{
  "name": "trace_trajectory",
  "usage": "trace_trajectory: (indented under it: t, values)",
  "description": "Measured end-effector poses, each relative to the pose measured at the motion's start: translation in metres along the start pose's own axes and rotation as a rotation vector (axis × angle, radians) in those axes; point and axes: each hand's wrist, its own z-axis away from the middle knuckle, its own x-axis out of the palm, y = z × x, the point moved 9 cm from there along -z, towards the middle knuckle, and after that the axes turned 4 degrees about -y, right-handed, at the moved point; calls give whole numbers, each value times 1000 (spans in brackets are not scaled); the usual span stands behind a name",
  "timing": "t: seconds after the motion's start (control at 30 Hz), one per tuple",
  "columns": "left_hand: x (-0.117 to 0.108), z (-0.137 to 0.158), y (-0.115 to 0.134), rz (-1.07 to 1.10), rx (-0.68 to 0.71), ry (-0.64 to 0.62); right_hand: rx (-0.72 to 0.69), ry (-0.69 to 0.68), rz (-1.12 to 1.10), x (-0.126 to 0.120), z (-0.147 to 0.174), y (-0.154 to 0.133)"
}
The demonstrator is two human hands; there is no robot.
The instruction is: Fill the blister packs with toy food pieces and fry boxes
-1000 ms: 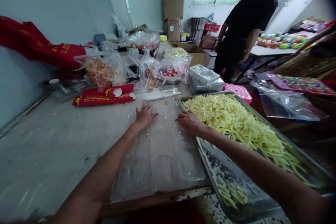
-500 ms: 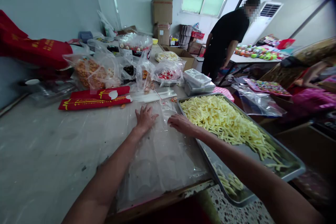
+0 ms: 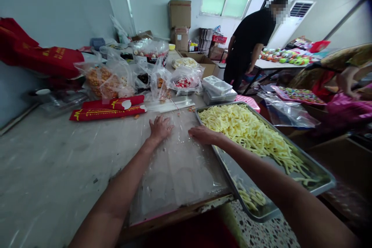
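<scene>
Head view: locate the table (image 3: 64, 170) to the left of the tray (image 3: 231, 171), with no clear rearrangement over the last half second. Note the plastic sheet (image 3: 180, 170) on the table, just left of the tray: clear flap beside the right hand (image 3: 203, 134) less distinct now than half a second ago. Note also a slightly wider gap between hands, with the right drawn a little nearer the tray's left rim and the left hand (image 3: 160, 128) hardly shifted. Interpret, by judgement only, as plastic being spread or smoothed, with the yellow strips (image 3: 250, 124) inside the tray left alone.

Check grip: left fingers apart, laid over the plastic, farther left of the tray; right fingers curled close together at the plastic, beside the tray. Cannot tell whether pinching an edge.

Inspect the plastic: transparent, thin-looking, mostly flat, reaching the table's front edge left of the tray. See faint rounded outlines, then long creases, then small bright glints. Cannot tell single sheet from stacked bags.
</scene>
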Motion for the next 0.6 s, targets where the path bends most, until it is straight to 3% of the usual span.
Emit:
trace_trajectory:
  t: [0.2, 0.43, 0.53, 0.6]
  values:
    - [-5, -3, -3, 88, -20, 37, -20, -48, -33, -11, 3, 9]
    - [-34, -4, 4, 230, 1, 182, -58, 136, -136, -40, 17, 13]
    - [-67, -37, 24, 237, 49, 270, -89, 217, -192, -53, 35, 24]
    - [-88, -80, 45, 258, 108, 306, -88, 258, -209, -59, 53, 35]
